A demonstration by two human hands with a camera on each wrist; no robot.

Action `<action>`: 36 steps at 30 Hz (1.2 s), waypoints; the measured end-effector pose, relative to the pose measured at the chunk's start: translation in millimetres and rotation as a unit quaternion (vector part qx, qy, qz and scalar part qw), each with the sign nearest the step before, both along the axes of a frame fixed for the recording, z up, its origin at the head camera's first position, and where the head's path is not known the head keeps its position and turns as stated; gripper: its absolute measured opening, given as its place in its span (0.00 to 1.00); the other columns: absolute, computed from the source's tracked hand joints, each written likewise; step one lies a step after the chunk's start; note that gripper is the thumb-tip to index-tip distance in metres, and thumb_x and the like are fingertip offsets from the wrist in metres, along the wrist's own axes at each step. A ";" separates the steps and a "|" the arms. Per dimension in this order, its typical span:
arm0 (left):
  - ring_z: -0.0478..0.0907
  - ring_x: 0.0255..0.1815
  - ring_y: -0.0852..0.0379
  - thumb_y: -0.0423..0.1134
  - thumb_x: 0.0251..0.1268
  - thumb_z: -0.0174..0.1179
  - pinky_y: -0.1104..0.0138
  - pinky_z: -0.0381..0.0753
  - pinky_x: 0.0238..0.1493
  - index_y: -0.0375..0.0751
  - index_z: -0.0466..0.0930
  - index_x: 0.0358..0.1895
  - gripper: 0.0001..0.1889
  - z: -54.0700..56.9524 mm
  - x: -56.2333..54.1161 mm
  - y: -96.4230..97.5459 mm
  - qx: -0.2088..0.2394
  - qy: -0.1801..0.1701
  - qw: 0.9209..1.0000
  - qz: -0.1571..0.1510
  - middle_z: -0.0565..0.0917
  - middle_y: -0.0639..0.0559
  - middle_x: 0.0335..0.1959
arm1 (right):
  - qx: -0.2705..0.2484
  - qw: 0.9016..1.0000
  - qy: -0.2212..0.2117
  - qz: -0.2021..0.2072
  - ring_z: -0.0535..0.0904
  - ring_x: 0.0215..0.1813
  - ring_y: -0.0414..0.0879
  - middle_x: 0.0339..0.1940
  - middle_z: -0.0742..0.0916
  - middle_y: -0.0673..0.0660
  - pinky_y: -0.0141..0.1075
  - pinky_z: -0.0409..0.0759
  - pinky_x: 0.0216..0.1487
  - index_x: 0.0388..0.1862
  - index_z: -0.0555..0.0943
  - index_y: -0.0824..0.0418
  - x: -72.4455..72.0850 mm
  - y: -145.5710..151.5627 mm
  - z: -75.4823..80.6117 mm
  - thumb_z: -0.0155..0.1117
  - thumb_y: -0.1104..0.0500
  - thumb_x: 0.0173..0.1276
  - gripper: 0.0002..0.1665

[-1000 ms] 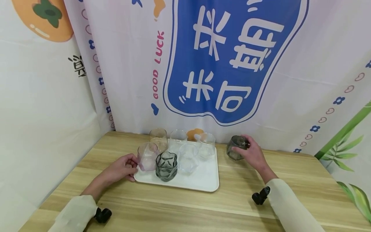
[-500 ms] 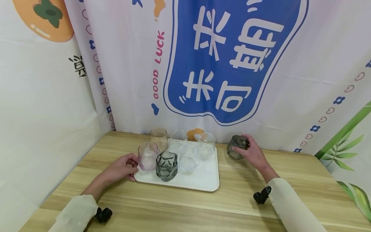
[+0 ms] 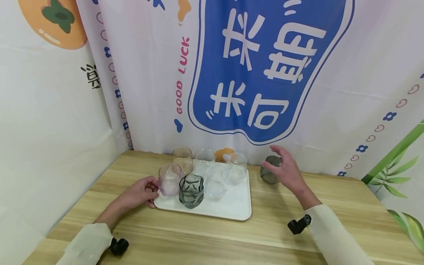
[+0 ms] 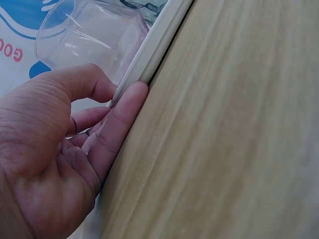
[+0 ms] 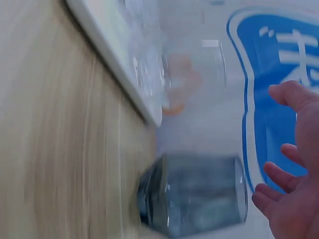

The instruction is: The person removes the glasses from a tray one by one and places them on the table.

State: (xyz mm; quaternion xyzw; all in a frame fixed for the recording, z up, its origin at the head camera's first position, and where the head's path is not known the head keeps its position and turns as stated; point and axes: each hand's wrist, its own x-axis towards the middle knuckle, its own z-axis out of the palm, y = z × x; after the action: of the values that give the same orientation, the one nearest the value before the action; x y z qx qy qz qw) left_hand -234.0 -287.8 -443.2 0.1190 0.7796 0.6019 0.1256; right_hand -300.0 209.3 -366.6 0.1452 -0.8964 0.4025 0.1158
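Note:
My left hand (image 3: 138, 192) pinches the near left corner of a white tray (image 3: 236, 208); the left wrist view has thumb and fingers on its rim (image 4: 144, 57). A pink-tinted glass (image 3: 169, 184) stands on the tray right beside that hand, with a wavy grey glass (image 3: 191, 197) to its right. My right hand (image 3: 289, 172) has its fingers spread above a smoky grey glass (image 3: 269, 177), which stands on the table right of the tray. In the right wrist view, a gap shows between the fingers and this faceted glass (image 5: 199, 194).
Also on the tray are an amber glass (image 3: 183, 167) and several clear glasses, one at the front (image 3: 216, 186) and one at the back right (image 3: 237, 169). A printed cloth (image 3: 152, 92) hangs behind the wooden table (image 3: 198, 239).
My right hand has let go of the smoky grey glass and lifted slightly, its fingers spreading apart. The glass stays in place. My left hand keeps its grip on the tray.

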 end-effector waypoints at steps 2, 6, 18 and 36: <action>0.78 0.33 0.50 0.24 0.67 0.59 0.59 0.90 0.31 0.22 0.67 0.54 0.16 0.0 0.2 0.4 0.001 0.000 1.000 0.001 0.71 0.41 0.39 | -0.005 1.000 0.001 0.016 0.64 0.75 0.65 0.75 0.71 0.67 0.59 0.66 0.74 0.76 0.64 0.67 2.3 -10.9 1.7 0.72 0.47 0.71 0.45; 0.78 0.33 0.50 0.23 0.67 0.59 0.59 0.90 0.31 0.22 0.67 0.54 0.16 -0.8 0.2 0.8 0.001 0.004 1.000 0.001 0.72 0.41 0.39 | -0.020 0.999 -0.010 0.040 0.69 0.73 0.64 0.73 0.73 0.68 0.55 0.72 0.71 0.75 0.66 0.68 1.5 -29.9 0.3 0.71 0.53 0.72 0.40; 0.78 0.33 0.50 0.24 0.66 0.59 0.60 0.90 0.31 0.22 0.67 0.54 0.17 -0.7 -0.5 0.2 -0.004 0.004 1.000 0.005 0.72 0.41 0.39 | -0.061 0.992 -0.090 0.061 0.69 0.73 0.65 0.75 0.71 0.66 0.55 0.76 0.68 0.78 0.64 0.64 -10.3 -71.3 -20.3 0.73 0.48 0.68 0.47; 0.78 0.32 0.50 0.25 0.67 0.60 0.61 0.89 0.31 0.22 0.67 0.53 0.16 -1.9 -0.8 -1.4 0.002 0.002 1.000 0.002 0.72 0.41 0.39 | -0.033 0.992 -0.116 0.034 0.68 0.72 0.64 0.75 0.71 0.67 0.62 0.70 0.69 0.80 0.60 0.55 -20.4 -87.5 -34.4 0.76 0.44 0.64 0.53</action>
State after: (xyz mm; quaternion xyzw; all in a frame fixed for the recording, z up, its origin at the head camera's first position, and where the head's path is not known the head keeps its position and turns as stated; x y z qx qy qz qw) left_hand -234.8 -289.2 -445.1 0.1193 0.7786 0.6037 0.1226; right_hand -320.3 121.7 -401.1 0.1242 -0.8844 0.4499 0.0024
